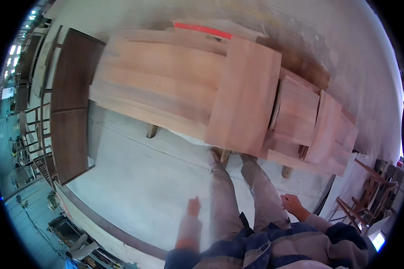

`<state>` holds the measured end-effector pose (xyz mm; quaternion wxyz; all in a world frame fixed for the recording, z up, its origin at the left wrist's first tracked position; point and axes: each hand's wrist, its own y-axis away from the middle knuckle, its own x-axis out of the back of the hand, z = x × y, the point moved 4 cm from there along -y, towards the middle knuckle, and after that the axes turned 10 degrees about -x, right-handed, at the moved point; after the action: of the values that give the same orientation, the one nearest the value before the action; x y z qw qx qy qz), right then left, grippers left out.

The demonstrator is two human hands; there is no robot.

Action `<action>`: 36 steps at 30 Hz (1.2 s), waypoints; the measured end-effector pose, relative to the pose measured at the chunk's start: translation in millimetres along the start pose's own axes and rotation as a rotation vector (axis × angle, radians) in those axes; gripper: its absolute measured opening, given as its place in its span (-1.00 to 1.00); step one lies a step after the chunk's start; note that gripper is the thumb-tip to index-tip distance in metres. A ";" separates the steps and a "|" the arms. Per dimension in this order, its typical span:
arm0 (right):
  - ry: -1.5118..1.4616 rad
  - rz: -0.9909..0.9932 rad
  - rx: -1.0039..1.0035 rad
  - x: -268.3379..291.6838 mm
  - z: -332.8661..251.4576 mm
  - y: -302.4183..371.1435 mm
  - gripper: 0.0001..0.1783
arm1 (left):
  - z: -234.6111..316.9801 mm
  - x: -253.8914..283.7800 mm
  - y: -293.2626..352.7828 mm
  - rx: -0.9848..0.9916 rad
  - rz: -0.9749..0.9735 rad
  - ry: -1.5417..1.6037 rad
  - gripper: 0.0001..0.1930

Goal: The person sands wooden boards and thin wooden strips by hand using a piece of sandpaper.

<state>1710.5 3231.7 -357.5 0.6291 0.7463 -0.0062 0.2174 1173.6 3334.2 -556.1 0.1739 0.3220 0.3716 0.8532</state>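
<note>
My left hand [194, 206] hangs low beside my left leg, above the pale floor, and motion smears its fingers. Beside my right thigh is my right hand [292, 203], its fingers curled in, with no object showing in it. Both hands are apart from the wood ahead of me. A wide reddish-brown board [244, 94] lies crosswise over long pale boards [161, 76] in front of my feet. Smaller wooden panels [296, 112] are piled to its right, with another slanted panel [325, 130] at the end.
Short wooden supports [151, 131] show under the boards. A red strip [202, 30] runs along the far edge. At the left stands a dark brown wooden panel piece [72, 107] with frames behind it. Wooden chairs [363, 197] stand at the right. Clutter [76, 242] fills the lower left.
</note>
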 end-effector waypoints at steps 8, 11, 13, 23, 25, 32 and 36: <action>0.190 -0.022 0.345 24.2 8.5 58.8 -0.44 | -60.4 59.2 140.9 -0.171 0.231 -0.127 -0.58; 0.448 -0.196 0.428 29.3 -14.1 24.1 -0.42 | -59.7 49.4 218.2 -0.107 0.355 -0.033 -0.59; 0.615 -0.036 0.453 44.7 -37.7 11.5 -0.42 | -61.9 14.0 274.2 0.017 0.363 0.022 -0.60; 0.660 0.143 0.578 67.1 -94.5 12.0 -0.60 | 38.9 -155.8 404.4 0.141 0.262 0.230 -0.60; 0.901 0.255 0.833 36.5 -91.7 23.5 -0.59 | 54.6 -169.7 411.2 0.087 0.272 0.292 -0.60; 1.238 0.155 1.020 -89.7 -48.9 46.2 -0.65 | 56.4 -153.0 432.3 -0.132 0.298 0.323 -0.61; 1.468 0.155 0.966 -130.1 -21.7 39.5 -0.65 | 15.0 -150.4 461.8 -0.207 0.316 0.346 -0.61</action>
<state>1574.7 3209.5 -361.3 0.0733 0.6001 0.4416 0.6629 1267.4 2955.1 -267.0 0.0044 0.2058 0.2514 0.9457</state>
